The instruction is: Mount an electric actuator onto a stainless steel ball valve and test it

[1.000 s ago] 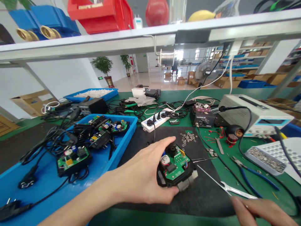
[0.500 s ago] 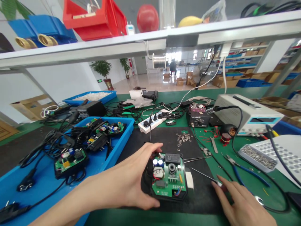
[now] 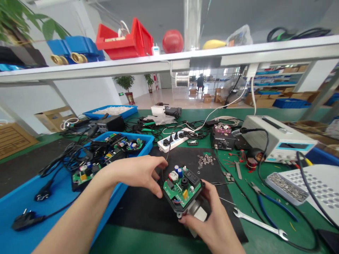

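Note:
A black power adapter case with a green circuit board inside is lifted and tilted just above the black mat. My right hand grips it from below and from the right side, fingers curled round its housing. My left hand is at its left edge, fingers bent and pinching at the board's near-left corner and a thin black wire there. The board carries blue capacitors, a black block and a yellow part.
A blue tray of similar boards and cables lies to the left. On the right lie a wrench, blue-handled pliers, a pile of small washers, a soldering station, a bench supply and a white power strip.
My right hand left the table at the right and took hold of the adapter. The adapter was lifted and turned. My left hand slid from gripping it to its left corner.

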`<action>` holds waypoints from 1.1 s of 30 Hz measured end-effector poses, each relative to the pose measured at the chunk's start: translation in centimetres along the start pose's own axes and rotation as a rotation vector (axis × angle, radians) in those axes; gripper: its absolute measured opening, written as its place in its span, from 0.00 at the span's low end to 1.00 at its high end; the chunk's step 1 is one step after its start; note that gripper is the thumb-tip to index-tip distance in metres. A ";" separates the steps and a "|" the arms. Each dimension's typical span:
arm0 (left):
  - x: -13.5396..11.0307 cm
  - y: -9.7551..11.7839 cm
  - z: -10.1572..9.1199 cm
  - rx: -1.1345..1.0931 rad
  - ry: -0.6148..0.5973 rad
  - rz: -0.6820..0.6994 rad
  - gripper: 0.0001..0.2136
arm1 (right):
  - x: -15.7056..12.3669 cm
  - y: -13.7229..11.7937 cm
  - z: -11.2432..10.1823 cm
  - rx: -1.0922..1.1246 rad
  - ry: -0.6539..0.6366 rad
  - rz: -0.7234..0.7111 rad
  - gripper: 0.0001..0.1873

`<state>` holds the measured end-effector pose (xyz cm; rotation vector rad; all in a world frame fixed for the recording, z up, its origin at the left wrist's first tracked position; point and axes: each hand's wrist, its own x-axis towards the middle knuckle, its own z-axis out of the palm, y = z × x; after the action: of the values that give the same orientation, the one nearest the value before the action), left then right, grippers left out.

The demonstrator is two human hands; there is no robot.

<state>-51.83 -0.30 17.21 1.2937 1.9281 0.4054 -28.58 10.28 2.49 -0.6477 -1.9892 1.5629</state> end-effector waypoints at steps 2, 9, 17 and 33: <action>-0.9 0.1 0.4 0.064 0.060 -0.053 0.36 | -0.2 0.3 0.7 -0.027 0.084 0.006 0.42; -2.7 0.4 9.5 -0.178 0.364 0.160 0.61 | -0.7 1.5 1.2 -0.293 0.333 -0.094 0.35; 1.3 -2.0 12.9 -0.582 0.517 0.285 0.45 | 0.1 2.7 -1.4 -0.527 0.236 -0.567 0.21; 6.0 -6.6 9.7 -0.752 0.400 0.385 0.46 | 32.1 0.1 -2.8 -0.800 -0.081 -0.203 0.20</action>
<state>-50.11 0.77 4.19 1.0983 1.5466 1.5143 -50.79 33.34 6.47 -0.6402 -2.6385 0.6422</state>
